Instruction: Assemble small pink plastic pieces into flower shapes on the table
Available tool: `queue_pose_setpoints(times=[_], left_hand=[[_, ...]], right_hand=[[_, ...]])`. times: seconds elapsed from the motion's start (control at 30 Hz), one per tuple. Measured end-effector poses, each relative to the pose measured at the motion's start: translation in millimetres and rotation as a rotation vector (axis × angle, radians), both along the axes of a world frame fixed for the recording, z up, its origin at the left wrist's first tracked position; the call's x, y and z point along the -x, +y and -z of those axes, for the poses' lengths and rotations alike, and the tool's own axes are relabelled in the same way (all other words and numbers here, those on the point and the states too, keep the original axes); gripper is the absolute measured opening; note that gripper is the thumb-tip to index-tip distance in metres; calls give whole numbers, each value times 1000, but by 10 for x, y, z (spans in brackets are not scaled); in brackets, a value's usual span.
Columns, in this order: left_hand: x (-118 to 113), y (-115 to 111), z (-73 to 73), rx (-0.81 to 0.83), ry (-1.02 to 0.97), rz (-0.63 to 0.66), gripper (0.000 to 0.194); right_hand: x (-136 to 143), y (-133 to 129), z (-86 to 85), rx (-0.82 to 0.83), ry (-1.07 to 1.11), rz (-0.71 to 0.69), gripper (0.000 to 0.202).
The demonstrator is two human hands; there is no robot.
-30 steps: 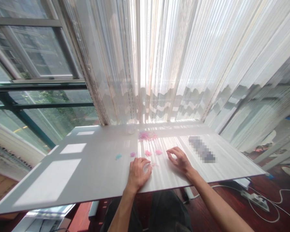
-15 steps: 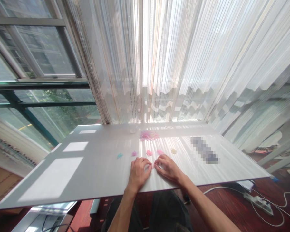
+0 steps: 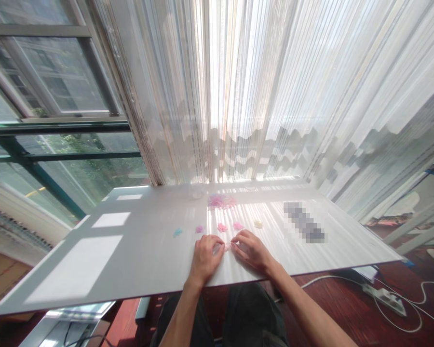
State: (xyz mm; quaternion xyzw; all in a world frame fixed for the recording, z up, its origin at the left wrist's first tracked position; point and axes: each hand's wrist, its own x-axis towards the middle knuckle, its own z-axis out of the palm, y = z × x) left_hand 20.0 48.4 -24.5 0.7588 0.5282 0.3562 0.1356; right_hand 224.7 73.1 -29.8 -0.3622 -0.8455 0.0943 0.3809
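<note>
Both my hands rest near the front edge of the white table, fingertips almost meeting. My left hand has its thumb and forefinger pinched at a small pale pink piece. My right hand is curled on the other side of it, its fingertips pressed together; what they hold is too small to make out. Beyond my hands lie small piles in a row: teal, purple, red-pink, pink and pale yellow. A larger mixed pink pile lies farther back.
The white table stands against a sheer curtain. A clear round container sits at the back. On the right is a blurred-out dark object. A power strip with white cables lies on the floor at the right.
The view has shifted slightly. My fingertips have drawn a little apart around the small pink piece; the piles look the same.
</note>
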Motion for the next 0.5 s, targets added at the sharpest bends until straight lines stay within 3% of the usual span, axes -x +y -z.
queue_pose_setpoints(times=[0.5], left_hand=[[12,19,32,-18,-103,-26,10]], right_hand=[[-9,-14,-4,15,8,28,9]])
